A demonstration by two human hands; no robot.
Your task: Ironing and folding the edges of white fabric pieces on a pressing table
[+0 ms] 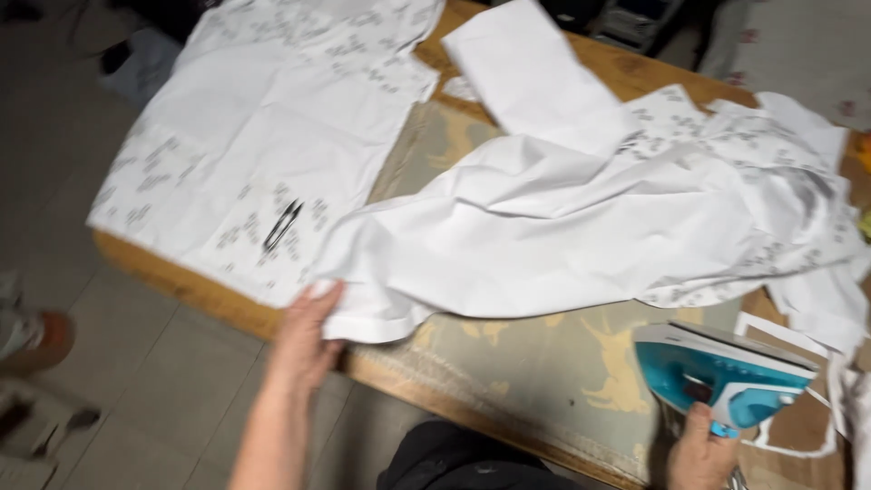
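Observation:
A white garment (544, 227) with small grey prints lies crumpled across a wooden table (209, 295). My left hand (308, 340) pinches its folded hem at the table's near edge. My right hand (700, 454) grips the handle of a teal and white iron (726, 372), which rests on its side on the patterned grey-green ironing cloth (535, 363) near the front right. A second piece of printed white fabric (263, 136) lies flat over the table's left end.
Small black thread snips (282, 224) lie on the flat fabric at left. A white cut-out fabric piece (798, 426) sits at the right edge. Grey tiled floor (136, 381) spreads to the left, with a shoe (36, 340) there.

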